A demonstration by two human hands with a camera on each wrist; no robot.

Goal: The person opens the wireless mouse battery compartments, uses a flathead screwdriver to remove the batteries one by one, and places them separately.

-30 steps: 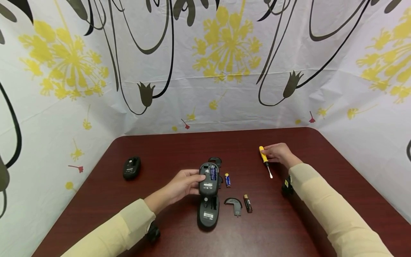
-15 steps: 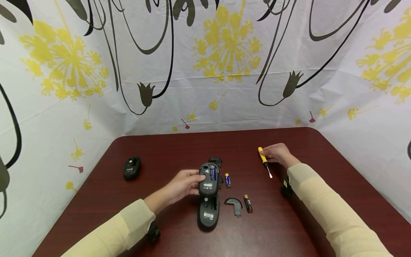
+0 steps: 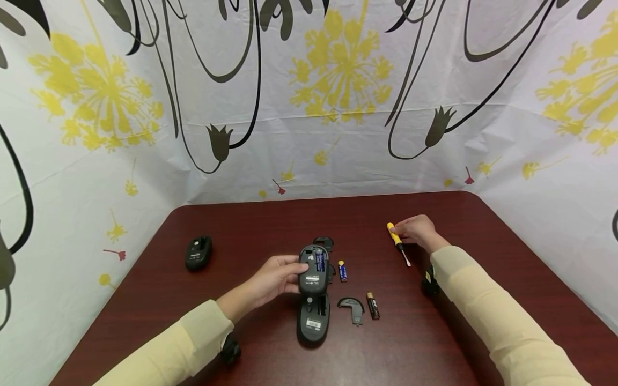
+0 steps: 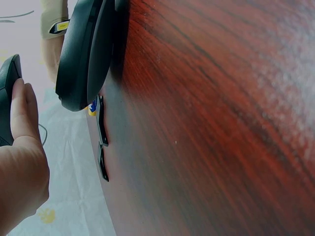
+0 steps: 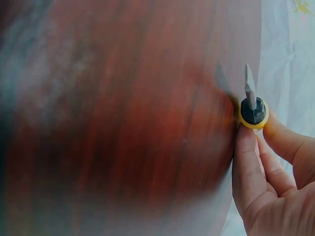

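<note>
My left hand [image 3: 274,276] grips an upturned computer mouse [image 3: 314,282], thumb on its underside, where blue batteries [image 3: 320,260] show in the bay. Below it in the head view lies a second upturned mouse [image 3: 313,321], its battery slot uncovered. Over at the right, my right hand [image 3: 419,231] pinches the yellow handle of a screwdriver [image 3: 394,232] between thumb and fingers. The blade points toward the near side of the table. In the right wrist view the screwdriver [image 5: 253,110] is seen nearly end-on, close over the tabletop.
A blue battery [image 3: 342,271], a black battery [image 3: 373,306] and a curved grey battery cover [image 3: 353,308] lie right of the mice. Another dark cover [image 3: 324,242] sits behind the held mouse. A third mouse [image 3: 198,252] rests at the left of the dark red table [image 3: 260,225].
The screwdriver and the right hand have shifted very slightly left and toward the near side. The left hand and the mouse it grips stay in place.
</note>
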